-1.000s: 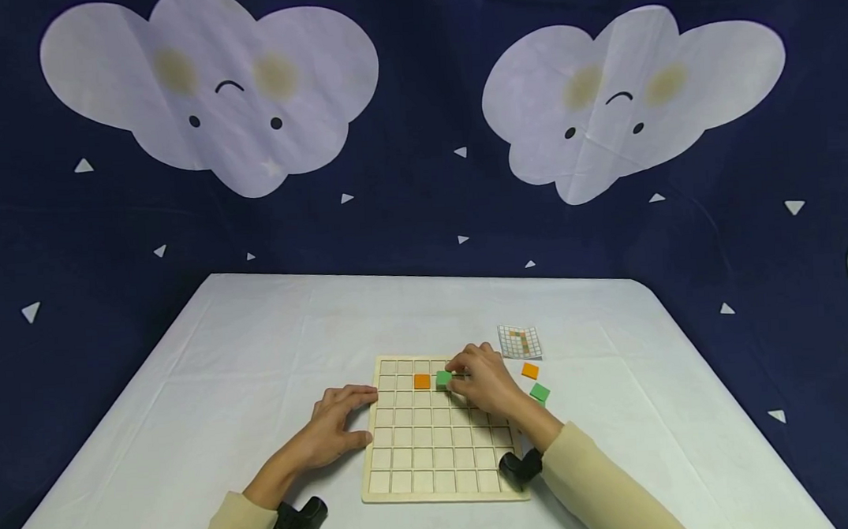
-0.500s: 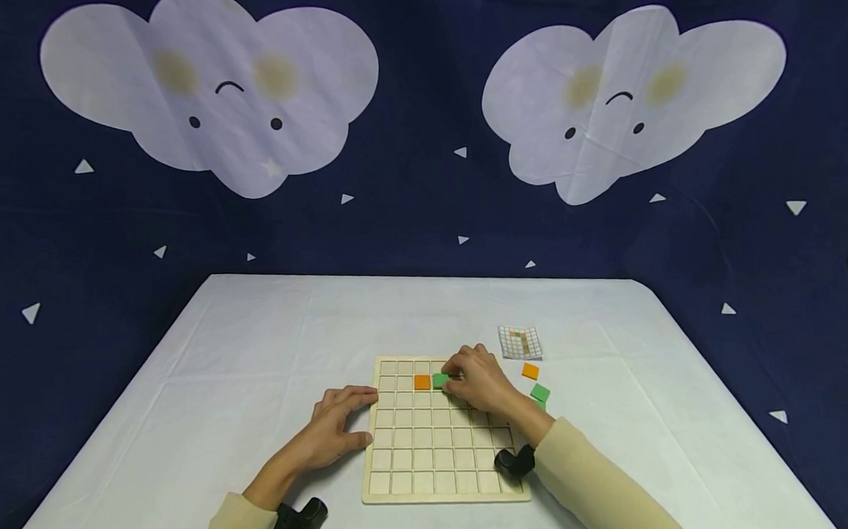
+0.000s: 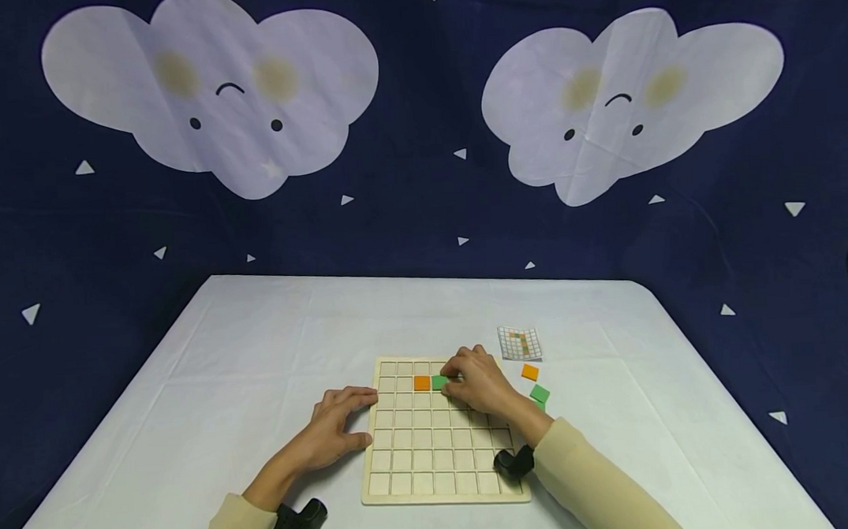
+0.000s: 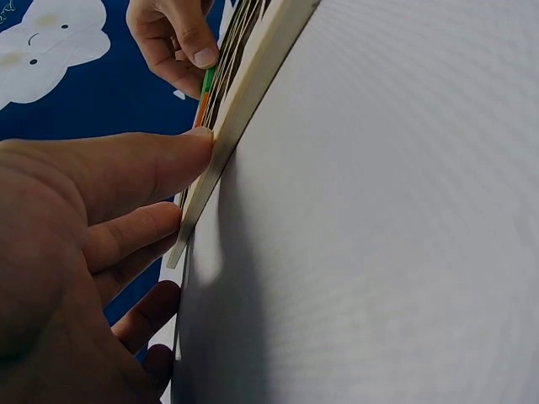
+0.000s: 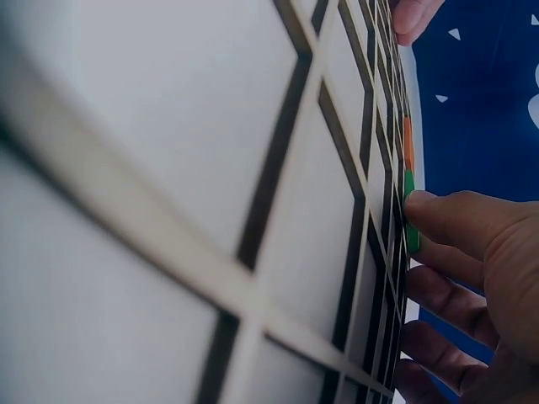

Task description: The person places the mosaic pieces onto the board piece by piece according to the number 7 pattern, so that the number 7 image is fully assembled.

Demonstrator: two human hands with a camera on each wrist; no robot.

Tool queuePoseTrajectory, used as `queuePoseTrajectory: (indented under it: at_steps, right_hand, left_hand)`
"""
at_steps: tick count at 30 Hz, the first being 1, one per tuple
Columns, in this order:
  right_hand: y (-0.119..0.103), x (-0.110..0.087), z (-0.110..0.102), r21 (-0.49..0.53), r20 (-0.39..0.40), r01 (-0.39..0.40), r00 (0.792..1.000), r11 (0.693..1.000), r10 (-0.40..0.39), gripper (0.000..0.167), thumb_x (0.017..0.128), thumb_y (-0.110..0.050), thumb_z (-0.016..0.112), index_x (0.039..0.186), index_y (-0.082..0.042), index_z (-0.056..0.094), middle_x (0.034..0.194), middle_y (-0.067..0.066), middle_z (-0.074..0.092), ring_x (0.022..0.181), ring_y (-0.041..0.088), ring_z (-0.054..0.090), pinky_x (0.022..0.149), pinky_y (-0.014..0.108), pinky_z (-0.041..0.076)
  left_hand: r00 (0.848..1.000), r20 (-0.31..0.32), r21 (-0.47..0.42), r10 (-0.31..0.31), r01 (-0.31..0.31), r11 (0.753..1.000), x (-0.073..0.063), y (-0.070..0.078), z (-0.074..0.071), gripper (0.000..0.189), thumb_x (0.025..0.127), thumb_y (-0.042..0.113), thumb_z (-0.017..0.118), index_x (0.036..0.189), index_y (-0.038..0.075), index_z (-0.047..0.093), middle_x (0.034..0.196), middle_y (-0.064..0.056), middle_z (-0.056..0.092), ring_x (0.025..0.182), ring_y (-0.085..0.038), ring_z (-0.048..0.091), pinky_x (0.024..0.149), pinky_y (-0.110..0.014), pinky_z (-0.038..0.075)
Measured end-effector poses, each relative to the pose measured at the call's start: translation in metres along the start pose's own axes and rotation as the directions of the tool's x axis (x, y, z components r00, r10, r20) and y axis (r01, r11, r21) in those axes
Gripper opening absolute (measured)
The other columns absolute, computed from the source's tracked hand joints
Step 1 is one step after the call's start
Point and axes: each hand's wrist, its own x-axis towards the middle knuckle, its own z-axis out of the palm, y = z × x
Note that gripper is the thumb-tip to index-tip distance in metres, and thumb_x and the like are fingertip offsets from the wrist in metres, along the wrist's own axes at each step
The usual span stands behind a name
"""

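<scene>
A wooden grid board [image 3: 413,459] lies on the table. In its second row from the far edge sits an orange square tile [image 3: 421,384], and right beside it is a green square tile [image 3: 439,382]. My right hand [image 3: 480,382] pinches that green tile between thumb and fingers, low against the grid; the hand hides part of it. In the right wrist view the thumb lies on the green tile [image 5: 411,210]. My left hand [image 3: 335,428] touches the board's left edge with thumb and fairly straight fingers, spread apart.
Right of the board lie a loose orange tile [image 3: 530,372] and green tiles [image 3: 539,393], one partly hidden. A small printed pattern card [image 3: 520,343] rests behind them. A white cloth covers the table [image 3: 271,342]; a dark blue cloud-printed curtain [image 3: 422,217] hangs behind it.
My right hand has shifted slightly left and lowered the green tile, which now sits flatter on the grid near the orange tile. My left hand has stayed at the board's edge.
</scene>
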Motion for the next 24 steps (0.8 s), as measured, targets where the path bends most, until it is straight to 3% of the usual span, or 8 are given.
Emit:
queuePoseTrajectory:
  at_steps: [24]
  right_hand:
    - [0.0056,-0.0003,0.0002,0.012,-0.023,0.006,1.000,1.000,-0.006,0.021,0.079,-0.024,0.073,0.098,-0.015,0.072,0.088,-0.003,0.060,0.080,0.012,0.043,0.076,0.033,0.034]
  left_hand:
    - [1.000,0.001,-0.007,-0.001,0.001,1.000,0.0001,0.0000,0.0004,0.055,0.076,0.012,0.073,0.128,0.007,0.057,0.138,-0.002,0.050,0.121,-0.023,0.036,0.097,-0.046,0.022]
